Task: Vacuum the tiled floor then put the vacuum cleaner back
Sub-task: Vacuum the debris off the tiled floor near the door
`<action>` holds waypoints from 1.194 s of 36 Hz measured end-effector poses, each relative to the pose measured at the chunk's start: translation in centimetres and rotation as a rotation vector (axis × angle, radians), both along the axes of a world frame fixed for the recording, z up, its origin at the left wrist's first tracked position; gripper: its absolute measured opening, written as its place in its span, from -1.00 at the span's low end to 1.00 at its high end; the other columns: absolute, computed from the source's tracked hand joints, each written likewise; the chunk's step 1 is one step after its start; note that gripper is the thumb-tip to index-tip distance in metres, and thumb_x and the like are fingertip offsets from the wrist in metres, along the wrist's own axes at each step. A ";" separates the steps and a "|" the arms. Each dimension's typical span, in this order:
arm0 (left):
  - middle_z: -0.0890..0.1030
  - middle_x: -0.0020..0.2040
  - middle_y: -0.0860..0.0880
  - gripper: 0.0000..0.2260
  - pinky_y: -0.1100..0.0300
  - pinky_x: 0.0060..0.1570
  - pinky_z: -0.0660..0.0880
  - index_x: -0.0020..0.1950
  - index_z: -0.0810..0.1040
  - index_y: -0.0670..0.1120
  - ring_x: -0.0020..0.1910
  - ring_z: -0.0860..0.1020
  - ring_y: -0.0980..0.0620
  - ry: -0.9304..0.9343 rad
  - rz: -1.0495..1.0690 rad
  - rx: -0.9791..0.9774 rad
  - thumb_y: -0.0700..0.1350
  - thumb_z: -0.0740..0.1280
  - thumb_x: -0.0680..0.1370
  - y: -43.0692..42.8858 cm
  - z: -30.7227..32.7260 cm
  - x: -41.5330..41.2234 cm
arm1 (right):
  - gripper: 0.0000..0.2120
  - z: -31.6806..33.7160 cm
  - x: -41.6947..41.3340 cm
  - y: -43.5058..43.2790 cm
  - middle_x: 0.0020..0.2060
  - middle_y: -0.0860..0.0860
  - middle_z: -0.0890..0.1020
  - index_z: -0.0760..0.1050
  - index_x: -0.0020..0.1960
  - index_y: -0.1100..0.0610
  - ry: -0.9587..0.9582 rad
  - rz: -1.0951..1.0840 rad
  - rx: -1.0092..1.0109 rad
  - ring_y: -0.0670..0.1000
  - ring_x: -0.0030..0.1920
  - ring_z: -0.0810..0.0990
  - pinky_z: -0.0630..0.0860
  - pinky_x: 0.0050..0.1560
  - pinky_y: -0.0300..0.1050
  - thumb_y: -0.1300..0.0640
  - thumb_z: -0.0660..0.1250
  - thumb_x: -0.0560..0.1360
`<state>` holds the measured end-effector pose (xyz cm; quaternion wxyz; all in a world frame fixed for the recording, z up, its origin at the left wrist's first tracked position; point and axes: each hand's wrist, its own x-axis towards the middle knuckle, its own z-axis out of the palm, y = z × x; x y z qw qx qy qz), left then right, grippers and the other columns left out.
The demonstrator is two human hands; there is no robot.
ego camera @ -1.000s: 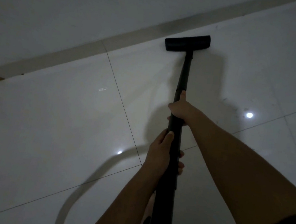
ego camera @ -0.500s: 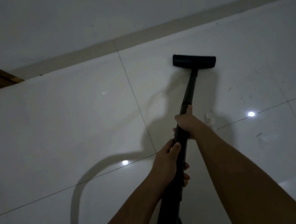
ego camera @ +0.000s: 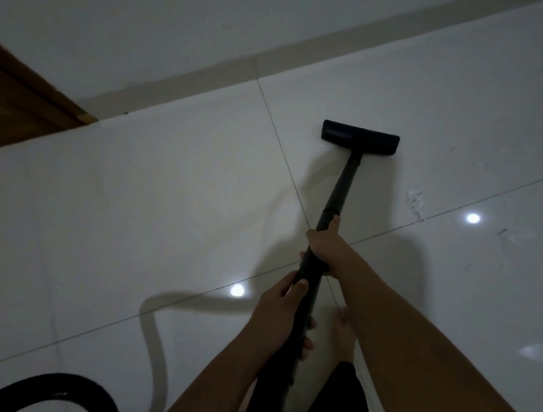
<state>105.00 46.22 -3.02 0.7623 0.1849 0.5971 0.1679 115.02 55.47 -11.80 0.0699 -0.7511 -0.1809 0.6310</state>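
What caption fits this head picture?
Both hands, left and right, grip the vacuum wand, its head on the tiled floor.

We have open floor [ego camera: 121,238] on the left and on the right of the wand [ego camera: 341,187]. Ahead, the nozzle [ego camera: 360,138] sits on the tile with bare floor between it and the skirting [ego camera: 211,73] under the wall [ego camera: 152,0]. A wooden door frame [ego camera: 11,102] blocks the far left. The black hose [ego camera: 67,386] loops across the floor at our lower left. A bare foot [ego camera: 344,336] stands just right of the wand.
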 end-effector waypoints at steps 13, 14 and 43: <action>0.47 -0.26 -0.14 -0.84 0.20 -0.50 0.41 0.13 0.48 0.10 -0.50 0.46 0.02 -0.033 0.081 -0.005 -0.03 0.12 0.65 7.5 -2.4 5.2 | -0.26 -1.2 4.6 8.9 -0.23 0.13 0.47 -0.36 0.54 -0.13 -0.002 0.093 0.017 0.06 -0.26 0.55 0.55 0.15 0.14 0.20 0.09 0.63; 0.46 -0.26 -0.15 -0.80 0.21 -0.51 0.42 0.20 0.47 0.06 -0.50 0.46 0.02 -0.040 0.090 -0.010 -0.02 0.12 0.65 8.5 -2.5 5.9 | -0.26 -1.2 5.4 9.9 -0.23 0.13 0.47 -0.36 0.53 -0.14 -0.004 0.097 0.023 0.05 -0.27 0.54 0.55 0.15 0.12 0.19 0.09 0.63; 0.50 -0.34 -0.14 -0.69 0.26 -0.58 0.44 0.39 0.39 0.05 -0.60 0.45 0.01 -0.071 -0.223 0.006 -0.02 0.12 0.65 16.6 -2.6 27.6 | -0.28 -2.1 30.0 13.7 0.12 0.22 0.47 -0.17 0.57 -0.09 -0.193 -0.281 0.159 0.08 -0.28 0.55 0.54 -0.31 -0.02 0.20 0.17 0.58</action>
